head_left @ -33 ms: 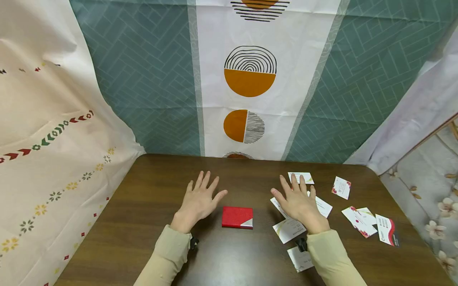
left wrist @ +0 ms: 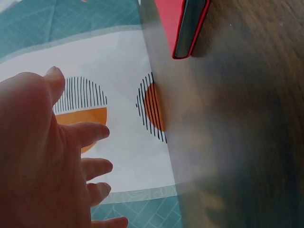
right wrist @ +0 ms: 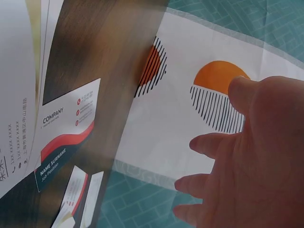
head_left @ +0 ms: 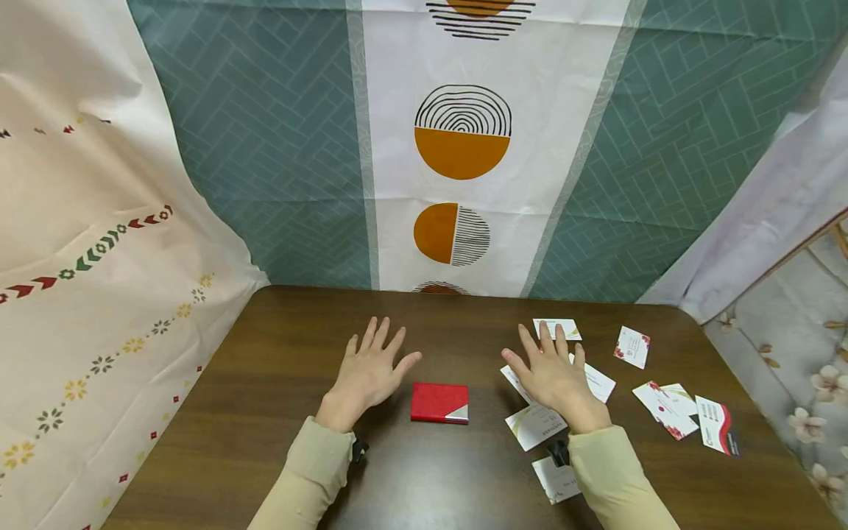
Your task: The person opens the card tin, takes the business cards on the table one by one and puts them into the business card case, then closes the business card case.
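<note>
My left hand (head_left: 367, 372) is held over the left part of the table, palm down, fingers spread and nothing in them. Just right of it lies a flat red case (head_left: 433, 397) with a silver corner; the left wrist view shows the dark side edge of the case (left wrist: 190, 28). Over a loose group of business cards, my right hand (head_left: 553, 375) has its fingers straight and spread, also holding nothing. It partly hides the cards beneath. A white card with gold curves (head_left: 535, 427) and another white card (head_left: 555, 482) show near that wrist.
Farther right on the brown wooden table (head_left: 218, 442) lie a card with red flowers (head_left: 632, 347), an overlapping pair of cards (head_left: 665, 412) and a red, white and black card (head_left: 715, 425). A white card (head_left: 556, 329) is near the back edge. Patterned cloth (head_left: 457, 191) hangs behind.
</note>
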`<state>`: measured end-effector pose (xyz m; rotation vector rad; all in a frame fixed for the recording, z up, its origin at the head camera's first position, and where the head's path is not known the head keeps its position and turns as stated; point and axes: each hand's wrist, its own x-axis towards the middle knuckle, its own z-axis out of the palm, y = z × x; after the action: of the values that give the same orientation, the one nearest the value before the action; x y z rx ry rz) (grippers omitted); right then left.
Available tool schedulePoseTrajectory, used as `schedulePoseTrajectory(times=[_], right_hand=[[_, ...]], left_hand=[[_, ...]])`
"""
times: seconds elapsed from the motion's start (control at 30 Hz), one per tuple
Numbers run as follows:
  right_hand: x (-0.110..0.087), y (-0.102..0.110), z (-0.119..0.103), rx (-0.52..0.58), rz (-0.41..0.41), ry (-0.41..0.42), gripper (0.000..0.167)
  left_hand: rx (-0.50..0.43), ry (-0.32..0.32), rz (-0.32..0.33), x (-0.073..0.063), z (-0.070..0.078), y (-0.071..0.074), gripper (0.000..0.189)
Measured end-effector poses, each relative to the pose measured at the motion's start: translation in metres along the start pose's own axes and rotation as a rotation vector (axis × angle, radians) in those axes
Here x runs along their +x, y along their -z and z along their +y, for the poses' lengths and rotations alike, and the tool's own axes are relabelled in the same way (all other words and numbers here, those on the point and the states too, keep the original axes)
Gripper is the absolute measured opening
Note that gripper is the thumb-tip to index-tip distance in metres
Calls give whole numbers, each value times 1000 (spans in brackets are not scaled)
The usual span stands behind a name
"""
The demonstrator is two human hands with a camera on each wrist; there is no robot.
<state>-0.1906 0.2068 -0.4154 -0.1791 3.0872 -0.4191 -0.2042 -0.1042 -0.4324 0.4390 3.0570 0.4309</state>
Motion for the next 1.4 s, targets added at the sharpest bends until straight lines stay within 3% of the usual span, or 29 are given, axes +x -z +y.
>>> schedulePoseTrajectory(times=[0.27,1.4], right_hand=[[-3,6,-1,14,-7,-5,81],[-17,9,-8,120,8,11,81]], left_hand=[[10,-21,28,1,1,3,77],[-60,-16,-7,-2,7,1,77]])
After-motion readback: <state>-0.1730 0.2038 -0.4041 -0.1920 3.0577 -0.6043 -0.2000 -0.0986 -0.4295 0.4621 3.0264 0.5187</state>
